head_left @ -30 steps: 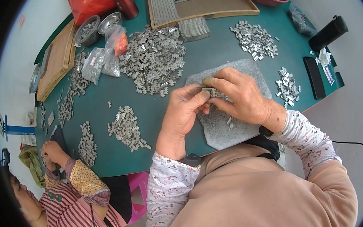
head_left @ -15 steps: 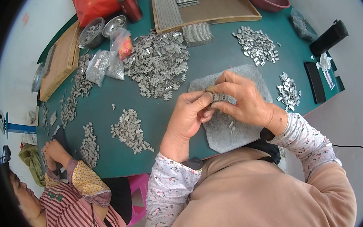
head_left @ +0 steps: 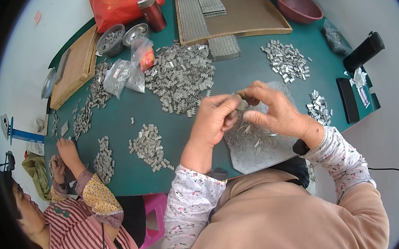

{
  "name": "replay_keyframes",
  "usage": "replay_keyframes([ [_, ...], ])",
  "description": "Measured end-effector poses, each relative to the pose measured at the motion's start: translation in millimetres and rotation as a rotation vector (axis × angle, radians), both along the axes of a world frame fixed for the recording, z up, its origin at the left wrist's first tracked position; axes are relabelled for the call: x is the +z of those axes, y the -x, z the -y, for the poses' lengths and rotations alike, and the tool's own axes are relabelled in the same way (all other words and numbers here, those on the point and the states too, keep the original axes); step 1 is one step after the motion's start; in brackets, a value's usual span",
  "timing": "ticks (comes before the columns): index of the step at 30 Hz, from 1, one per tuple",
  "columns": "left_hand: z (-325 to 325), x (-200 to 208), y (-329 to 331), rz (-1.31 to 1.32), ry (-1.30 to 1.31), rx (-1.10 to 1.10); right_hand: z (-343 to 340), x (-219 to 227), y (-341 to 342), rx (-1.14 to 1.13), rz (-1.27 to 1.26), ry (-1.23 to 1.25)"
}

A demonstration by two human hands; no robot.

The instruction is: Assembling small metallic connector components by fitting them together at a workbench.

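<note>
My left hand (head_left: 214,119) pinches a short strip of grey metal links (head_left: 242,104) between thumb and fingers, above the grey mat (head_left: 245,160). From the other side my right hand (head_left: 278,111) curls its index finger over the strip's upper end. The right thumb stands a little off the strip, and the fingers partly hide the piece. Thin metal pins (head_left: 261,138) lie loose on the mat beneath my hands.
A large heap of metal links (head_left: 179,79) lies ahead, with smaller piles (head_left: 149,149) around. A wooden tray (head_left: 256,12) stands at the back. On the right are a black bottle (head_left: 363,51) and a phone (head_left: 346,100). A co-worker (head_left: 82,218) sits at left.
The strip has turned between my hands and shows less of its side. My right thumb has come away from it. The view has shifted slightly, and the co-worker's hands have moved apart.
</note>
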State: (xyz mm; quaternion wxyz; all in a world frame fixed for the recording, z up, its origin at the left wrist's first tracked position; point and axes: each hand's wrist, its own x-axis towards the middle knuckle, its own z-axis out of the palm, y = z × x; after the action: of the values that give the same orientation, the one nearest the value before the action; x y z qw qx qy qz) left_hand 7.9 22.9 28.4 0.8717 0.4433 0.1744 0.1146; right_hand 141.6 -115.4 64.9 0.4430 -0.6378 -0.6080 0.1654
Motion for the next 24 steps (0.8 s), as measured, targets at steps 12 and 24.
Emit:
replay_keyframes([
  [12,-24.8,-25.2,-0.4,0.040,0.039,0.329,-34.2,-20.9,-35.5,-0.161,0.452,0.248],
  [24,-51.7,-16.8,21.8,0.102,-0.042,0.703,-112.8,-39.3,-28.3,-0.051,0.501,0.113],
])
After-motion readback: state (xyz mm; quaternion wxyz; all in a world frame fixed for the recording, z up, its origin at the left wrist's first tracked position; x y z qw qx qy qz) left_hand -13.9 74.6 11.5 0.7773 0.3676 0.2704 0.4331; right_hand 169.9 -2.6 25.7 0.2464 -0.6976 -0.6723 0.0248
